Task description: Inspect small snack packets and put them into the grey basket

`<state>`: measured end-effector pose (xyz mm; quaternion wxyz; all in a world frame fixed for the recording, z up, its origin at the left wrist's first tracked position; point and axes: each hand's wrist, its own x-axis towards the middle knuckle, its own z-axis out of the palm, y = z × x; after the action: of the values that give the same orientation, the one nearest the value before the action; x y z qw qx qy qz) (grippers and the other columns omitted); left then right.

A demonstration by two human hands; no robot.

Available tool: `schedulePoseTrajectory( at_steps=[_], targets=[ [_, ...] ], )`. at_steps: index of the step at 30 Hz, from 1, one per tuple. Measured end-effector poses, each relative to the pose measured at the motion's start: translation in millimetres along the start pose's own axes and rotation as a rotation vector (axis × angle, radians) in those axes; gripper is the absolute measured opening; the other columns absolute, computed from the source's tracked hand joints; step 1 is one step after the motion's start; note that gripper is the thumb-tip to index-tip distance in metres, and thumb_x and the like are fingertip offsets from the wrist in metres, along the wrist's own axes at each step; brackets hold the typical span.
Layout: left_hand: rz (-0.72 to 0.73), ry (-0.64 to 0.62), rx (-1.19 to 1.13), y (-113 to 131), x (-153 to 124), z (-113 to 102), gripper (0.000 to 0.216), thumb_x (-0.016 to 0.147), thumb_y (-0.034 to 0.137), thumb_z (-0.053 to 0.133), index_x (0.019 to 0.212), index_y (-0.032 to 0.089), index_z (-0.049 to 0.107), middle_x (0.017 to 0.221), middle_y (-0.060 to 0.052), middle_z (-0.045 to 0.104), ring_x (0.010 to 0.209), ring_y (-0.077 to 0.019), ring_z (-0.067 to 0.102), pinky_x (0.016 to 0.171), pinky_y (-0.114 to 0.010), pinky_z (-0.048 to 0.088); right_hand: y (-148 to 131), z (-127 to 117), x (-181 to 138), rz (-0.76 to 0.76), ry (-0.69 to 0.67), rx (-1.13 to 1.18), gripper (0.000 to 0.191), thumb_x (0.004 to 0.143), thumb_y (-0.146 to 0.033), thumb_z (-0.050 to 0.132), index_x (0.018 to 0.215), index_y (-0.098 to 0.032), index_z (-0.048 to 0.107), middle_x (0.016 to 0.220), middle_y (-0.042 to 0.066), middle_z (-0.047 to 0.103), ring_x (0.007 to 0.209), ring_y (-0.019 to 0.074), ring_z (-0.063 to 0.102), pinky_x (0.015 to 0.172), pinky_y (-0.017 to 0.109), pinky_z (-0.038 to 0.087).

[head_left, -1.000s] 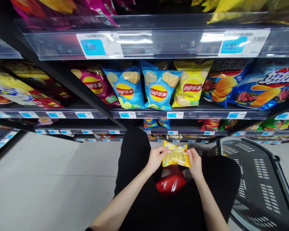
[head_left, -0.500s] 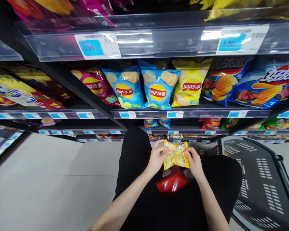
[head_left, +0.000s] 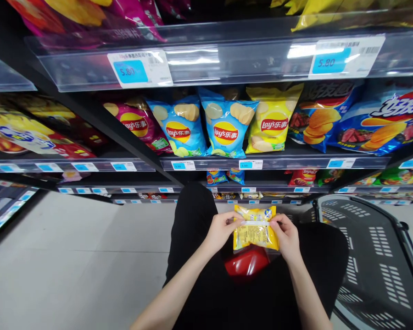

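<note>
Both my hands hold a small yellow snack packet (head_left: 255, 228) in front of my black-clad lap. My left hand (head_left: 220, 230) pinches its left edge, fingers closed on it. My right hand (head_left: 286, 236) grips the right edge the same way. The packet faces up, flat, with a white strip across its upper part. Just below it a glossy red object (head_left: 246, 263) rests on my lap.
Shelves of crisp bags fill the view ahead: blue bags (head_left: 227, 126), a yellow bag (head_left: 271, 121) and a pink bag (head_left: 139, 123), with price tags (head_left: 139, 68) on clear rails. A black shopping basket (head_left: 371, 256) stands at my right. Grey floor tiles (head_left: 72, 261) lie at my left.
The packet has been turned and flattened between my hands, shifting slightly right; my right hand moved a little right and down with it.
</note>
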<state>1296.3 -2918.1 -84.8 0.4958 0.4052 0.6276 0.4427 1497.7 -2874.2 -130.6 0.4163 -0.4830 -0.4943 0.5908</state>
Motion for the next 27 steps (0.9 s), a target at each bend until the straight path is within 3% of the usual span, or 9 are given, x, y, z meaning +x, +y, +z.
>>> schedulePoseTrajectory(
  at_steps=[4, 9, 13, 17, 19, 22, 25, 27],
  targets=[
    [-0.073, -0.065, -0.093, 3, -3, -3, 0.020, 0.069, 0.029, 0.070, 0.084, 0.017, 0.063, 0.066, 0.000, 0.067, 0.057, -0.0143, 0.061, 0.049, -0.022, 0.048, -5, -4, -4, 0.014, 0.013, 0.067, 0.032, 0.071, -0.048, 0.070, 0.073, -0.022, 0.052, 0.070, 0.000, 0.060, 0.058, 0.0151, 0.056, 0.053, 0.025, 0.046],
    [-0.124, -0.131, -0.159, 14, -1, -6, 0.058, 0.063, 0.027, 0.076, 0.114, 0.019, 0.050, 0.052, 0.006, 0.059, 0.048, -0.0128, 0.057, 0.048, -0.021, 0.045, -22, -15, -11, 0.078, -0.060, 0.162, 0.037, 0.068, -0.036, 0.076, 0.089, -0.025, 0.048, 0.066, -0.004, 0.059, 0.057, 0.0144, 0.058, 0.056, 0.025, 0.049],
    [-0.161, -0.186, -0.097, 24, -3, -4, 0.081, 0.059, 0.038, 0.079, 0.130, 0.019, 0.045, 0.053, 0.004, 0.061, 0.048, -0.0168, 0.058, 0.047, -0.025, 0.044, -40, -24, -23, 0.151, -0.103, 0.270, 0.048, 0.062, -0.036, 0.081, 0.102, -0.023, 0.058, 0.065, -0.003, 0.062, 0.058, 0.0158, 0.061, 0.057, 0.026, 0.051],
    [-0.213, -0.283, -0.043, 33, 7, 14, 0.092, 0.056, 0.038, 0.083, 0.136, 0.022, 0.039, 0.058, 0.000, 0.067, 0.055, -0.0223, 0.065, 0.053, -0.030, 0.051, -59, -38, -37, 0.188, -0.233, 0.328, 0.028, 0.070, -0.040, 0.075, 0.087, -0.018, 0.072, 0.078, 0.004, 0.071, 0.072, 0.0226, 0.068, 0.074, 0.036, 0.054],
    [-0.257, -0.370, -0.041, 31, 22, 30, 0.091, 0.056, 0.038, 0.083, 0.135, 0.023, 0.039, 0.066, -0.003, 0.071, 0.057, -0.0240, 0.067, 0.054, -0.032, 0.054, -65, -62, -44, 0.168, -0.121, 0.245, 0.024, 0.074, -0.040, 0.071, 0.082, -0.018, 0.074, 0.078, 0.005, 0.072, 0.072, 0.0240, 0.068, 0.070, 0.035, 0.055],
    [-0.324, -0.449, 0.011, 12, 61, 57, 0.078, 0.063, 0.048, 0.077, 0.129, 0.023, 0.044, 0.087, -0.009, 0.074, 0.059, -0.0230, 0.070, 0.058, -0.036, 0.057, -58, -131, -55, 0.092, 0.288, 0.094, 0.028, 0.073, -0.043, 0.071, 0.084, -0.018, 0.074, 0.081, 0.008, 0.074, 0.073, 0.0251, 0.069, 0.064, 0.032, 0.056],
    [-0.309, -0.477, 0.262, -24, 115, 85, 0.063, 0.069, 0.060, 0.063, 0.116, 0.019, 0.052, 0.096, -0.012, 0.073, 0.065, -0.0218, 0.071, 0.062, -0.036, 0.058, -23, -220, -56, 0.078, 0.753, -0.090, 0.037, 0.073, -0.050, 0.068, 0.091, -0.018, 0.070, 0.084, 0.010, 0.073, 0.069, 0.0232, 0.068, 0.062, 0.032, 0.055],
    [-0.256, -0.502, 0.481, -53, 150, 107, 0.052, 0.074, 0.056, 0.056, 0.107, 0.016, 0.055, 0.096, -0.014, 0.072, 0.073, -0.0241, 0.071, 0.063, -0.037, 0.057, 13, -272, -42, 0.149, 0.910, -0.330, 0.036, 0.074, -0.051, 0.064, 0.083, -0.017, 0.068, 0.072, 0.009, 0.071, 0.062, 0.0223, 0.064, 0.056, 0.031, 0.052]
  ],
)
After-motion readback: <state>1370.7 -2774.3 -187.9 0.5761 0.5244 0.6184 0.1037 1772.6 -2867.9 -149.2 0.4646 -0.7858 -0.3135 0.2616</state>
